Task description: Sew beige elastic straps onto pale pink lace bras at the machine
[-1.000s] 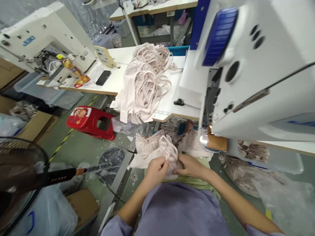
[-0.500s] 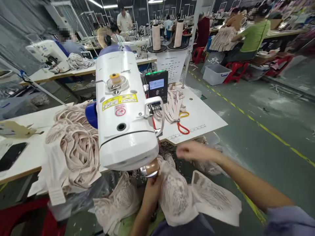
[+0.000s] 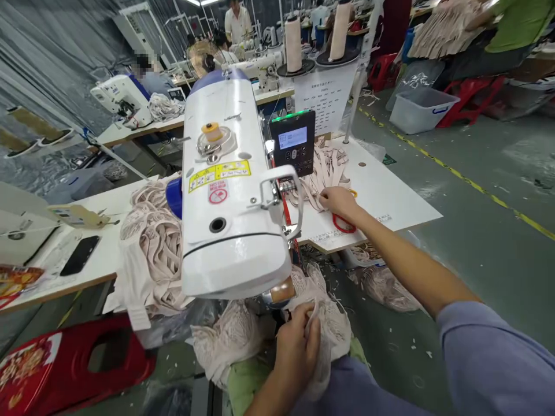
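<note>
My left hand is closed on the beige lace garment, below the head of the white sewing machine. Part of the garment hangs over my lap, with lace cups on both sides of the hand. My right hand reaches onto the white table and pinches the near end of a bundle of beige straps. Beside that hand lie red-handled scissors, partly hidden by the wrist. The machine's control panel stands behind the straps.
Left of the machine, a large heap of beige strips and a black phone lie on the table. A red stool stands at lower left. Two thread cones rise behind the panel. Other people sit farther back.
My right hand has moved from in front of the table edge up and onto the straps. My left hand has shifted right and gathered the garment. The view has turned left.
</note>
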Motion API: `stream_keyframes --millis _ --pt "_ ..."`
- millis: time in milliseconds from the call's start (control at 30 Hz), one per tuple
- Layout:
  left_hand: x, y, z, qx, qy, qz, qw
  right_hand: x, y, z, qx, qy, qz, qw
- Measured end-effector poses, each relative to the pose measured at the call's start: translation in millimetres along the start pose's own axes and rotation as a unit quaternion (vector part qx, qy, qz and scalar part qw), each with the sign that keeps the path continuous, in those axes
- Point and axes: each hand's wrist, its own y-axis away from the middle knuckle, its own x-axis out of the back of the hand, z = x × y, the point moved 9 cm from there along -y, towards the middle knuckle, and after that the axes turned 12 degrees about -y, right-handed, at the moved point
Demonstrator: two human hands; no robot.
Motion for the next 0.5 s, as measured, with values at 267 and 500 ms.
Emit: stream_keyframes --millis 267,500 --pt "75.2 -14.1 14.8 -0.069 -0.247 0.097 0.962 -63.9 141.9 -14.0 -0.042 -0.483 -0.233 0.843" --pt "77.9 -12.0 -22.3 0.055 -0.150 0.025 0.987 -111.2 167.7 -30.4 -0.030 -0.452 -0.276 0.848"
